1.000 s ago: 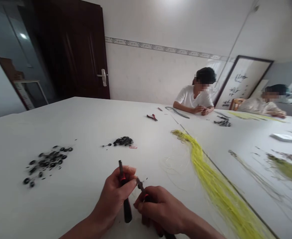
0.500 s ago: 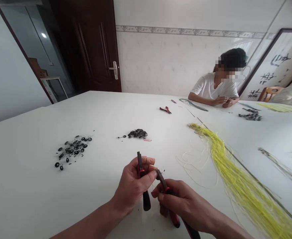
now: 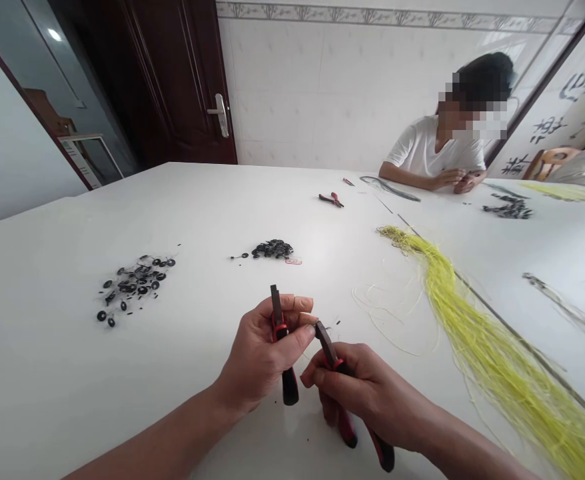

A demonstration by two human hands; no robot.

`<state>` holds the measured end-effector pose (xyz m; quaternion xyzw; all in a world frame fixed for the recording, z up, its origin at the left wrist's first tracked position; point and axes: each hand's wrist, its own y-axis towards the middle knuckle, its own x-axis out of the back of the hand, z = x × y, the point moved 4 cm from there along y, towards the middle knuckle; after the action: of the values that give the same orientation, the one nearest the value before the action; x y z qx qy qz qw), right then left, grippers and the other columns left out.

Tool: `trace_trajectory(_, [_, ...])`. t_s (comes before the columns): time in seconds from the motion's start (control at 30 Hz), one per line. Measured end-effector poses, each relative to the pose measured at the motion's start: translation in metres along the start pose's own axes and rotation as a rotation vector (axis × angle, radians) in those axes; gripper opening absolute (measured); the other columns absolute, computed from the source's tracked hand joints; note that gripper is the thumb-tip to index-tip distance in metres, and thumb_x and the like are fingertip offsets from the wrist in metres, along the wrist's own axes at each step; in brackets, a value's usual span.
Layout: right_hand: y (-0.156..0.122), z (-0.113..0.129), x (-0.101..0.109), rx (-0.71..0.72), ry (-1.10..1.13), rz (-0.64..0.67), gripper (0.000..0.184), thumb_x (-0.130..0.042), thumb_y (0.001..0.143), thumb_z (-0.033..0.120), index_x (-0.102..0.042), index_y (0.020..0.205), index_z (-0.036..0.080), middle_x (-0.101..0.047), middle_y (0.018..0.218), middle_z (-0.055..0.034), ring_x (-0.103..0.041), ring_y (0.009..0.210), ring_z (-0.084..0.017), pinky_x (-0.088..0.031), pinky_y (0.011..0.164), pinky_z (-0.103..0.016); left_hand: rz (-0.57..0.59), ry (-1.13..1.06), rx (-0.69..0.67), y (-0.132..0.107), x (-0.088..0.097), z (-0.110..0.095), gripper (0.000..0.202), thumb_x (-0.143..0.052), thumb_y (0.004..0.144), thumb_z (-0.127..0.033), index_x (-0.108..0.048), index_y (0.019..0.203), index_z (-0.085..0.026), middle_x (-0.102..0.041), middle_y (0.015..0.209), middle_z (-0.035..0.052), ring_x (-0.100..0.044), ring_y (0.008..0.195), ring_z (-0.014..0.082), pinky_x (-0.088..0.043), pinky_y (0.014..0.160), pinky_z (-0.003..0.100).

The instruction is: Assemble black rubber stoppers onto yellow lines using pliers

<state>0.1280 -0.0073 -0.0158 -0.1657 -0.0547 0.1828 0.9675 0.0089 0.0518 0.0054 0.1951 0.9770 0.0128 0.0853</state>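
Note:
My left hand [image 3: 267, 347] is closed around a pair of pliers [image 3: 277, 310] with red and black handles, its dark jaws pointing up. The same hand's thumb and fingertips pinch something small and dark, too small to name. A second pair of pliers [image 3: 326, 343] is gripped in my right hand [image 3: 360, 387], its fingers wrapped round the red and black handles. The jaw tips of these pliers meet the left fingertips at the small dark piece. A thin strand with a tiny black bit [image 3: 338, 323] shows just beyond the jaws.
Black discs with fine wires [image 3: 137, 283] lie scattered left on the white table [image 3: 197, 427]; a denser black pile [image 3: 274, 249] sits mid-table. Yellow strands [image 3: 452, 293] stretch along the right. Another pair of pliers [image 3: 331, 199] lies farther back. A person [image 3: 435, 150] sits across.
The whole view has tilted down slightly, so the table things sit higher in the picture. Both hands keep their holds on the pliers, with the jaw tips still at the left fingertips.

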Motion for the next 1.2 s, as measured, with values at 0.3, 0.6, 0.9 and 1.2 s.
trace_trajectory(0.3, [-0.005,0.006,-0.001,0.015,-0.017,-0.052,0.016,-0.043,0.081,0.029,-0.054,0.082,0.017,-0.054,0.062,0.0012,-0.046,0.049,-0.008,-0.040,0.048,-0.021,0.028,-0.032,0.040,-0.002,-0.004,-0.005,0.021,-0.063,0.071,-0.009,-0.060,0.083,-0.026,-0.063,0.065,-0.0095,-0.056,0.065,0.0040,-0.046,0.068,0.015])
trace_trajectory(0.6, [-0.001,0.003,0.000,0.008,-0.016,0.014,0.016,-0.038,0.077,0.019,-0.054,0.081,0.018,-0.055,0.054,0.0029,-0.045,0.037,-0.006,-0.038,0.040,-0.020,0.067,-0.010,-0.004,-0.002,-0.002,-0.007,0.020,-0.063,0.071,-0.009,-0.061,0.080,-0.026,-0.065,0.071,-0.0088,-0.060,0.072,0.0055,-0.048,0.073,0.017])
trace_trajectory(0.9, [-0.001,0.005,-0.003,0.049,0.141,0.113,0.018,-0.038,0.076,0.019,-0.056,0.079,0.016,-0.055,0.048,0.0033,-0.046,0.032,-0.007,-0.038,0.040,-0.020,0.054,-0.026,0.004,-0.002,-0.001,-0.003,0.019,-0.062,0.072,-0.010,-0.061,0.081,-0.026,-0.065,0.075,-0.0081,-0.059,0.075,0.0060,-0.046,0.075,0.017])
trace_trajectory(1.2, [0.006,-0.005,0.000,0.021,0.113,0.071,0.018,-0.042,0.072,0.022,-0.057,0.080,0.014,-0.057,0.051,0.0021,-0.045,0.032,-0.007,-0.036,0.036,-0.019,0.005,-0.020,0.061,0.001,0.001,0.000,0.016,-0.063,0.070,-0.011,-0.061,0.078,-0.025,-0.063,0.067,-0.0079,-0.057,0.069,0.0062,-0.045,0.071,0.017])
